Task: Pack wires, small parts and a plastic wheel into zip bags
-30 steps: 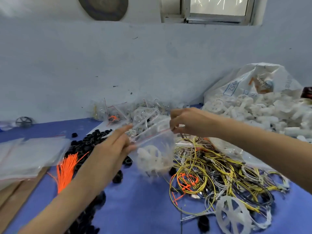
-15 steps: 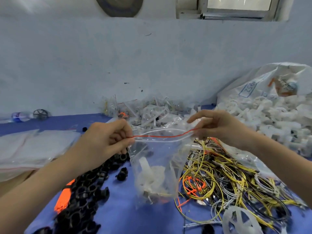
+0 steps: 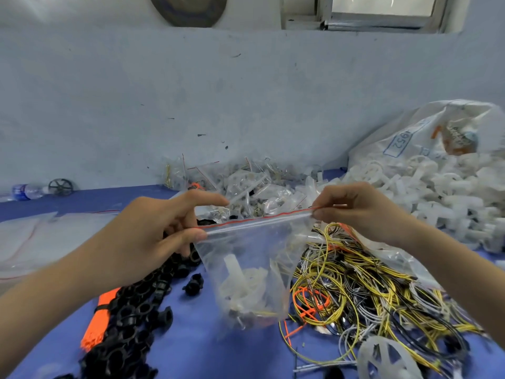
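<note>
While both hands hold it above the surface, the zip bag hangs between them by its top edge. The left hand pinches the left end of the red-striped zip strip between thumb and curled fingers, its forefinger pointing out straight above the strip. The right hand pinches the right end with its fingertips, slightly higher, so the strip runs taut and tilts up to the right. The strip looks pressed together along its length.

The bag is clear, thin, crinkled plastic. Its contents sag to the bottom: a white translucent plastic wheel with a stub axle pointing up, a few thin yellow wires and small dark bits beneath it.

Below the left hand lies a heap of black ring-shaped plastic parts, and beside it a bundle of orange ties. Under the right forearm sprawls a tangle of yellow, white, black and orange wires, with another white spoked wheel at its near edge. Behind the bag sits a pile of filled clear bags against the pale blue wall. To the right, a large sack spills white plastic wheels. Flat empty zip bags lie at the left.
</note>
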Available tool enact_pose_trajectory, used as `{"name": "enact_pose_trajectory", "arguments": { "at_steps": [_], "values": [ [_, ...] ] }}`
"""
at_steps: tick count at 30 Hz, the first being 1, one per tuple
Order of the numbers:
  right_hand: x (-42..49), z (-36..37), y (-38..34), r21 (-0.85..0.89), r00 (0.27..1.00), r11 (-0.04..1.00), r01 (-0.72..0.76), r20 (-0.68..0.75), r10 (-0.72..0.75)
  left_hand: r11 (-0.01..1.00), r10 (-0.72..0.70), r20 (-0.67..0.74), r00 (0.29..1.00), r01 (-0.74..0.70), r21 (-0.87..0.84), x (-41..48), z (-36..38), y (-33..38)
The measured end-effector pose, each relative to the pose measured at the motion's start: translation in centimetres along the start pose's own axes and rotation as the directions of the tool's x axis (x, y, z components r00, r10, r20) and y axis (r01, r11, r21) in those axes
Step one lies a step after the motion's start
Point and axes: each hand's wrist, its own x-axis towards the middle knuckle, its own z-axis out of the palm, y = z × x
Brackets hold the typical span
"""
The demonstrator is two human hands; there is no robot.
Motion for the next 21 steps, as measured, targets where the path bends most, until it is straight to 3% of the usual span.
{"name": "enact_pose_trajectory", "arguments": {
  "at_steps": [4,6,10,16,21],
  "values": [
    [0.5,-0.4,-1.5,-0.126,0.999,0.992,0.011,-0.043,-0.016,0.996,0.005,-0.081,0.997,-0.012,-0.084,0.7,-0.8,0.2],
    [0.5,0.3,-2.8,-0.248,1.0,0.969,0.024,0.015,-0.022,0.995,0.018,-0.083,0.996,-0.025,-0.092,1.0,-0.3,0.7],
    [1.1,4.6,-5.2,-0.322,0.975,0.925,0.202,0.158,-0.158,0.996,0.058,-0.056,0.997,-0.061,-0.059,1.2,1.5,2.0],
    [1.8,6.7,-5.7,-0.163,0.981,0.974,0.157,0.143,-0.135,0.994,0.026,-0.114,0.993,-0.038,-0.102,0.7,2.0,2.6],
    [1.8,7.4,-5.9,-0.151,0.968,0.962,0.229,0.136,-0.209,0.999,-0.027,-0.146,0.989,0.02,-0.051,0.3,1.9,2.5]
  ]
}}
